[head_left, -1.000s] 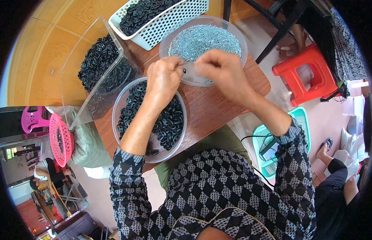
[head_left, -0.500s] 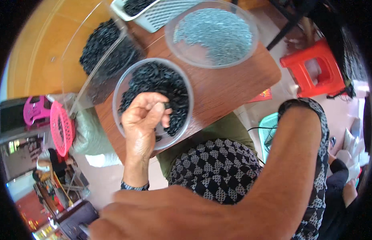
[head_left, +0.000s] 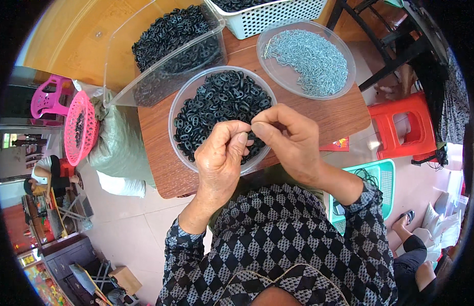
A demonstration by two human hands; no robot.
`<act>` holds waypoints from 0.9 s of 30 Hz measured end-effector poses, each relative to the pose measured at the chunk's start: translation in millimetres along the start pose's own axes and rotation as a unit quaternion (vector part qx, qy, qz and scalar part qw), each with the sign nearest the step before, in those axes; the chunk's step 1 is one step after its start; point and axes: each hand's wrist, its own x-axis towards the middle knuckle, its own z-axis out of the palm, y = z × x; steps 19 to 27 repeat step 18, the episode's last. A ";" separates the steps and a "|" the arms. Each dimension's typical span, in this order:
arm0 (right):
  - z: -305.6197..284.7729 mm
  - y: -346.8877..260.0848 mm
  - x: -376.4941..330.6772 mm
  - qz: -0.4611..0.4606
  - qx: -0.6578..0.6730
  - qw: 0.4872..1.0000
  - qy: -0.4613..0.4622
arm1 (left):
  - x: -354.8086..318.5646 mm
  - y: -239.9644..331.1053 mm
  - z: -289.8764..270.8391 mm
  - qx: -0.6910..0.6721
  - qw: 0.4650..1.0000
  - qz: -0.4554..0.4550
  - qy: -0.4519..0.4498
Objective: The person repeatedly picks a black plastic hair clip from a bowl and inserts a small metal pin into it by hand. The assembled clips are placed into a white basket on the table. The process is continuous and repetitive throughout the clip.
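My left hand [head_left: 218,155] is closed in a pinch above the near part of a round clear tub [head_left: 172,125]. Its fingertips meet those of my right hand [head_left: 296,142], which is also pinched, over the tub's right side. Whatever small thing lies between the fingers is hidden. Many small black oval pieces with two holes [head_left: 214,99] fill the tub. Behind it to the right, a shallow clear round dish [head_left: 278,66] holds a heap of small silvery screw-like pieces [head_left: 318,61]. More black pieces lie in a clear rectangular bin [head_left: 168,64] at the back left.
The tub and dish stand on a brown wooden table [head_left: 158,168]. A white perforated basket [head_left: 272,21] sits at the back. Around it are a pink basket [head_left: 86,148], a pale sack [head_left: 117,148], a red stool [head_left: 405,127] and a green basket [head_left: 387,188]. Another person's leg [head_left: 425,270] shows lower right.
My right hand has come up from low in front of my body and now meets my left hand over the tub. The whole view has shifted, with table things appearing farther right.
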 end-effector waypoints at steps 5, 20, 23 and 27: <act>21.9 14.4 -2.3 -0.081 -0.025 0.995 0.050 | -4.2 -2.1 -2.7 -0.119 0.991 -0.049 0.046; 52.1 25.0 -3.1 -0.212 -0.127 0.961 0.121 | -19.0 -14.0 1.6 -0.310 0.940 -0.026 0.140; 52.1 25.0 -3.1 -0.212 -0.127 0.961 0.121 | -19.0 -14.0 1.6 -0.310 0.940 -0.026 0.140; 52.1 25.0 -3.1 -0.212 -0.127 0.961 0.121 | -19.0 -14.0 1.6 -0.310 0.940 -0.026 0.140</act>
